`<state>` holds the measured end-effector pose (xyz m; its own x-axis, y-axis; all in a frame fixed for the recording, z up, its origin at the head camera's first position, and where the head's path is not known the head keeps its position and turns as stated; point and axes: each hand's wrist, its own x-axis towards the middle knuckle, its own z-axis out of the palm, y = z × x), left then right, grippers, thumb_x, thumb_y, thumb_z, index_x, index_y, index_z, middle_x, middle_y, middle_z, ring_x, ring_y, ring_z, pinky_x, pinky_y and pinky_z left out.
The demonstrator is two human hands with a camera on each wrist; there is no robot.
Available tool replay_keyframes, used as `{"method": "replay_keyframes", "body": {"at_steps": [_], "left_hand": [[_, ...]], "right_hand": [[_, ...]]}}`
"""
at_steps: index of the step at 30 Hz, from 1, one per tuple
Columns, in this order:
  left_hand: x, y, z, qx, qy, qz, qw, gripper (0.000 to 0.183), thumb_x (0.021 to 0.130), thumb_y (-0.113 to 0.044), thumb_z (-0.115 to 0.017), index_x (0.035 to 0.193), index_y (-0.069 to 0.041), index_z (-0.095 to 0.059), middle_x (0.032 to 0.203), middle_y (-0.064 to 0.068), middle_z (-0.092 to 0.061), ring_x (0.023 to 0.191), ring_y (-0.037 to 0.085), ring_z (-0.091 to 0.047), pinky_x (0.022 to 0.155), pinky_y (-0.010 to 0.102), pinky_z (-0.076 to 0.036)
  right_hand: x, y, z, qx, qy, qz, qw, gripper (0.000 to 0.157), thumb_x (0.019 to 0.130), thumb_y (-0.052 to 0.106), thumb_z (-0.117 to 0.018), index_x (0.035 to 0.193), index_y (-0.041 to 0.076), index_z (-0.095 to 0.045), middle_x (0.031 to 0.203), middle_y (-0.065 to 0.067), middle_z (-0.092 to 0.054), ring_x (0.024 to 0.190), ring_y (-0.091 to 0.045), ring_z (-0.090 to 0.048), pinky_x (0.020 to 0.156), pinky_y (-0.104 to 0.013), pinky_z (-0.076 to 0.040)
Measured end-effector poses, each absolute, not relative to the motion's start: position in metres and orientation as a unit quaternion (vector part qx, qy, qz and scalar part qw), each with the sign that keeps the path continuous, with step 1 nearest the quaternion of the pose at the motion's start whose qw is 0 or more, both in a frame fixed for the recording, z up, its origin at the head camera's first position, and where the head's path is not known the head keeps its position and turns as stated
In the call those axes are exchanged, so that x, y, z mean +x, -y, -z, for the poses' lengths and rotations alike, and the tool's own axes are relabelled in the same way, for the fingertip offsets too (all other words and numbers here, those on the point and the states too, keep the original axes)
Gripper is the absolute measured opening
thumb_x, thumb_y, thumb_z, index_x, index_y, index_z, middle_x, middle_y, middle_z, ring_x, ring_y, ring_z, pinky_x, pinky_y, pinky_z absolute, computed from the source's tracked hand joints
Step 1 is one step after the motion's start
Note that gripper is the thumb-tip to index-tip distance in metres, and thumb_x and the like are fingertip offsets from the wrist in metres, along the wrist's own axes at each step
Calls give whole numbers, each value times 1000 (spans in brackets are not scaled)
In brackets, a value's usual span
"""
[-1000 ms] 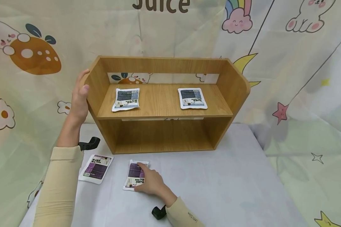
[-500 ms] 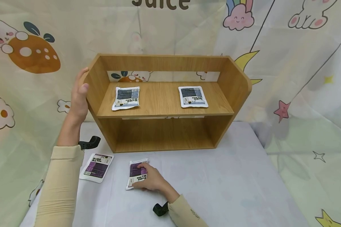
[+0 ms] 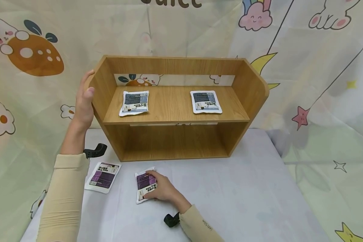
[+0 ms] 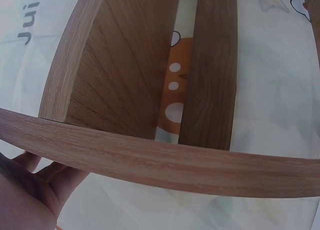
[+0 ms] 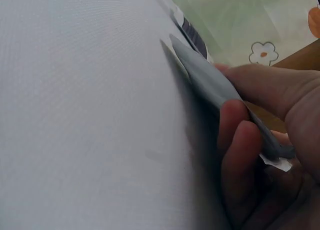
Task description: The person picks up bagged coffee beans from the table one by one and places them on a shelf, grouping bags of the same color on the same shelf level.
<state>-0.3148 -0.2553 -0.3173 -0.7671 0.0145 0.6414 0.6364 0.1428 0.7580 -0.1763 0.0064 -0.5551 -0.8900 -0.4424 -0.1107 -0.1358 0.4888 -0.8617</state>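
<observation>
My right hand (image 3: 164, 188) holds a small white pouch (image 3: 146, 184) with a purple label, thumb at its lower end and fingers along its right side. In the right wrist view the thumb and fingers pinch the pouch (image 5: 212, 82), which is tilted with one edge off the white cloth. My left hand (image 3: 84, 102) rests against the outer left side of a wooden two-tier shelf (image 3: 175, 121). The left wrist view shows its fingers (image 4: 65, 182) partly hidden beyond the side panel (image 4: 150, 160). A second purple-labelled pouch (image 3: 103, 177) lies flat near the left forearm.
Two blue-labelled pouches lie on the upper board, one at left (image 3: 134, 103) and one at right (image 3: 206, 102). A white cloth (image 3: 245, 191) covers the table. Behind the shelf hangs a printed curtain (image 3: 187, 37) with cartoon figures.
The right hand's hold on the purple-labelled pouch has tightened; the pouch has turned a little, shifted slightly right and tipped up. The left hand has stayed on the shelf's side.
</observation>
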Motion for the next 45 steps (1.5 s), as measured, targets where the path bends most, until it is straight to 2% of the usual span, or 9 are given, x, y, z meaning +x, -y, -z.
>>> {"method": "replay_keyframes", "body": {"at_steps": [3,8,11,15,22,34,38,40,45], "left_hand": [[-315,255,317,-230,713,612,254,61,87,-32,-45,146,-20,-38,132,9,-40,113,23,-39,88,37,-30],[-316,256,318,-230,711,614,253,60,86,-32,-45,145,-20,-39,131,10,-40,113,23,-40,88,37,-30],[-315,255,317,-228,709,617,253,60,86,-31,-45,145,-21,-39,131,9,-40,113,23,-40,88,37,-30],[-315,256,318,-230,707,619,254,60,86,-31,-46,145,-21,-39,131,9,-40,112,23,-40,88,37,-30],[-316,257,319,-228,707,621,252,60,86,-32,-47,145,-22,-39,131,9,-40,113,23,-39,88,37,-29],[-316,257,318,-231,705,623,247,59,88,-31,-47,146,-22,-39,134,9,-39,117,24,-38,91,38,-29],[-315,256,317,-226,713,617,245,58,88,-32,-46,145,-24,-39,134,7,-39,117,24,-38,92,39,-28],[-314,256,316,-222,716,615,244,58,88,-33,-46,145,-25,-39,135,6,-39,117,24,-38,92,39,-28],[-313,254,315,-227,712,616,248,59,88,-33,-46,145,-23,-39,135,7,-39,117,24,-38,92,39,-28]], "right_hand": [[-177,-7,554,-176,-842,480,173,87,67,23,-89,142,24,-46,122,-6,-57,85,-11,-57,72,-29,-49],[-181,-6,551,-183,-846,477,154,84,67,29,-89,141,24,-48,128,-2,-56,104,-10,-51,94,-34,-40],[-185,-7,545,-182,-842,485,150,84,68,30,-89,141,24,-47,130,-1,-55,107,-12,-51,96,-36,-40],[-192,-7,535,-176,-843,486,147,85,69,31,-88,142,24,-47,132,0,-54,109,-13,-51,95,-37,-40],[-208,-8,522,-175,-846,482,144,84,69,30,-88,142,24,-46,125,0,-57,103,-13,-53,90,-34,-42],[-241,-10,516,-174,-828,513,148,83,70,26,-88,142,20,-47,122,1,-56,101,-14,-53,87,-32,-43],[-254,-10,514,-165,-825,519,154,82,71,25,-88,142,18,-46,123,-2,-55,100,-16,-53,82,-31,-46],[-261,-10,512,-163,-821,525,153,82,71,23,-88,142,16,-47,121,-4,-55,98,-17,-54,74,-32,-49],[-280,-9,507,-163,-819,529,151,80,72,21,-87,141,13,-47,118,-8,-55,94,-20,-56,66,-33,-52]]}}
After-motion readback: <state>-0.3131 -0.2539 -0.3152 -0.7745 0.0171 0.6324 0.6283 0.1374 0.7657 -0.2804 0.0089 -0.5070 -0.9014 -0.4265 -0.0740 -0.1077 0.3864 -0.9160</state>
